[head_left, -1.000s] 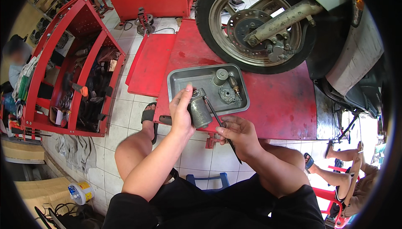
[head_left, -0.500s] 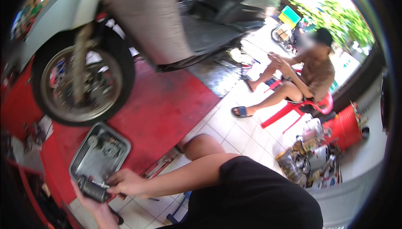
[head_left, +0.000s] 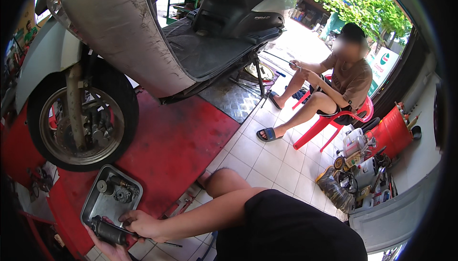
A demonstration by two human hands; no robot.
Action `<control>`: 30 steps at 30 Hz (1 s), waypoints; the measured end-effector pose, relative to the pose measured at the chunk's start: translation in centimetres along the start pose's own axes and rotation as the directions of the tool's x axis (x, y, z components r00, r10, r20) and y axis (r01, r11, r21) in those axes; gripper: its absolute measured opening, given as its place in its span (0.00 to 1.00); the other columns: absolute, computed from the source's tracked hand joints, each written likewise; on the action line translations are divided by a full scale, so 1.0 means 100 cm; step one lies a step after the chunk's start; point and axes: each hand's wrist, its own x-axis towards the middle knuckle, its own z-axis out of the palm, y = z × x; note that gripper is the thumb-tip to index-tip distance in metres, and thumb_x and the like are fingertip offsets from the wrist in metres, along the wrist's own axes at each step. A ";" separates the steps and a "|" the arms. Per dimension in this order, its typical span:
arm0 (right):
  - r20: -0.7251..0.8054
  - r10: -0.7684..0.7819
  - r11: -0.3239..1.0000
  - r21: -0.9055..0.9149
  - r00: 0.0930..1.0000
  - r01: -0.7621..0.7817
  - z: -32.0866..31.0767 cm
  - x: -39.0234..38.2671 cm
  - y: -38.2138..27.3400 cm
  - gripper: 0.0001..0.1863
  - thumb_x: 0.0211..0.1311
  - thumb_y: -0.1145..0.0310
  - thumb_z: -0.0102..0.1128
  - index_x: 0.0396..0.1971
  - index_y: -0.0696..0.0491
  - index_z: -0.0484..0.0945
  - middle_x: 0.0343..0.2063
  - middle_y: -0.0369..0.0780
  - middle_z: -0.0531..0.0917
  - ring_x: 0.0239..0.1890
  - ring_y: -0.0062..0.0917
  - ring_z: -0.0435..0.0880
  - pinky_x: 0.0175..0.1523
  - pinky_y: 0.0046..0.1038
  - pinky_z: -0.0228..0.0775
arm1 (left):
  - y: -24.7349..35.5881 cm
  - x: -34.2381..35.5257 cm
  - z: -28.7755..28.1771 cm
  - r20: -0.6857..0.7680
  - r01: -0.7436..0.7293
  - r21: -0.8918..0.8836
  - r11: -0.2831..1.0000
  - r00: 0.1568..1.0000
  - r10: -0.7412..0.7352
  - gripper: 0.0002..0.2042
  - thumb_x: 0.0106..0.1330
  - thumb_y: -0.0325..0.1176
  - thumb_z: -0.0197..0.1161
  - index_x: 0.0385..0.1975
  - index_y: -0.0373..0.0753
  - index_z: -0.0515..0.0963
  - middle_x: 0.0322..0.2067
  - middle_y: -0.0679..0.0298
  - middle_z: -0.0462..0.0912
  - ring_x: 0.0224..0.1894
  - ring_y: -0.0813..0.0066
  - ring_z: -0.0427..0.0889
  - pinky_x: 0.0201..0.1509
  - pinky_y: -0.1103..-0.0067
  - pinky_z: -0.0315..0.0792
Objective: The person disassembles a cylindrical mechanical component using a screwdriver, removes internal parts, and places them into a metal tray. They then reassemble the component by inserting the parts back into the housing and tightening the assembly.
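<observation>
My left hand (head_left: 107, 249) is wrapped from below round a dark grey metal cylinder (head_left: 109, 232), which lies tilted at the near edge of a metal tray (head_left: 136, 192). Over the cylinder's right end, my right hand (head_left: 140, 225) has its fingers closed on a thin dark rod (head_left: 167, 243). The rod's long end sticks out below the wrist, and the fingers hide its other end. Inside the tray sit a round metal cap (head_left: 101, 185), a toothed-looking round part (head_left: 123, 195) and a small dark cylindrical piece (head_left: 123, 182).
The tray rests on a red lift platform (head_left: 176, 132), close to the scooter's front wheel (head_left: 81, 122). A seated person (head_left: 350, 72) on a red plastic chair (head_left: 310, 132) holds a thin rod. Parts and containers crowd beside a red drum (head_left: 391, 130) at right.
The view has shifted, so the scooter and tray sit lower in the picture. The rod shows more clearly below my right hand. Both hands stay at the cylinder.
</observation>
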 end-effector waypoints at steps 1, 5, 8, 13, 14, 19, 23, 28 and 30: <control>0.013 0.000 1.000 -0.001 1.000 0.000 0.000 0.000 0.000 0.25 0.64 0.78 0.50 0.62 0.60 0.66 0.39 0.39 0.77 0.22 0.19 0.75 0.19 0.22 0.65 | 0.001 0.000 -0.001 0.024 0.009 -0.010 1.000 1.000 -0.009 0.22 0.71 0.48 0.61 0.53 0.36 0.73 0.45 0.57 0.81 0.45 0.68 0.82 0.50 0.75 0.81; 0.035 0.002 0.999 0.038 0.999 -0.003 0.001 0.000 0.001 0.26 0.64 0.78 0.50 0.63 0.60 0.65 0.39 0.39 0.77 0.21 0.20 0.75 0.19 0.22 0.65 | 0.008 -0.002 -0.001 0.115 0.078 -0.064 0.995 0.991 -0.070 0.23 0.72 0.48 0.59 0.51 0.32 0.73 0.44 0.55 0.81 0.45 0.65 0.82 0.51 0.74 0.81; 0.026 0.006 0.999 0.032 1.000 -0.007 0.004 -0.004 -0.002 0.27 0.63 0.78 0.50 0.64 0.60 0.64 0.39 0.39 0.77 0.21 0.20 0.74 0.19 0.22 0.65 | 0.009 -0.001 0.002 0.181 0.112 -0.110 0.988 0.979 -0.091 0.24 0.73 0.49 0.58 0.51 0.30 0.73 0.44 0.53 0.81 0.45 0.64 0.82 0.51 0.74 0.81; 0.040 0.004 1.000 0.023 0.999 -0.005 -0.001 -0.006 -0.004 0.28 0.63 0.78 0.50 0.65 0.60 0.63 0.39 0.39 0.77 0.23 0.20 0.74 0.21 0.22 0.64 | 0.006 0.001 -0.006 0.188 0.176 -0.202 0.964 0.972 -0.138 0.28 0.71 0.54 0.58 0.54 0.30 0.72 0.47 0.51 0.80 0.44 0.61 0.82 0.52 0.72 0.81; 0.050 0.006 1.000 0.026 0.999 -0.008 -0.001 -0.005 -0.004 0.28 0.63 0.78 0.50 0.65 0.60 0.63 0.39 0.39 0.77 0.24 0.20 0.74 0.21 0.22 0.64 | 0.006 0.002 -0.009 0.207 0.184 -0.208 0.961 0.968 -0.141 0.29 0.71 0.55 0.58 0.54 0.31 0.72 0.48 0.51 0.80 0.44 0.61 0.82 0.53 0.72 0.81; 0.081 0.014 1.000 -0.001 0.997 -0.014 0.011 -0.002 -0.003 0.30 0.61 0.79 0.52 0.66 0.60 0.63 0.35 0.38 0.78 0.25 0.19 0.74 0.22 0.24 0.64 | 0.005 0.014 -0.031 0.239 0.155 -0.183 0.971 0.965 -0.110 0.34 0.68 0.62 0.56 0.56 0.33 0.72 0.52 0.53 0.79 0.44 0.63 0.82 0.52 0.72 0.81; 0.047 0.015 0.998 0.058 0.999 -0.018 0.002 -0.016 -0.014 0.25 0.59 0.80 0.52 0.59 0.60 0.71 0.34 0.41 0.80 0.26 0.23 0.78 0.21 0.25 0.66 | -0.003 0.005 -0.031 0.230 0.151 -0.111 0.982 0.966 -0.123 0.38 0.61 0.69 0.53 0.59 0.41 0.71 0.56 0.62 0.77 0.48 0.61 0.81 0.53 0.64 0.78; 0.147 -0.002 0.999 0.053 0.989 -0.006 0.002 -0.033 -0.028 0.26 0.66 0.84 0.45 0.64 0.58 0.63 0.45 0.41 0.76 0.28 0.21 0.73 0.25 0.21 0.59 | -0.005 -0.002 0.007 0.364 0.306 -0.210 0.929 0.906 -0.216 0.36 0.51 0.67 0.63 0.53 0.46 0.71 0.52 0.65 0.75 0.48 0.57 0.81 0.68 0.46 0.66; 0.157 0.026 1.000 -0.011 0.987 -0.025 0.003 -0.037 -0.031 0.26 0.66 0.83 0.44 0.65 0.57 0.62 0.45 0.41 0.75 0.30 0.20 0.72 0.26 0.19 0.58 | -0.004 -0.006 0.005 0.383 0.347 -0.234 0.908 0.891 -0.242 0.35 0.51 0.67 0.63 0.51 0.46 0.70 0.50 0.65 0.74 0.48 0.58 0.81 0.67 0.47 0.68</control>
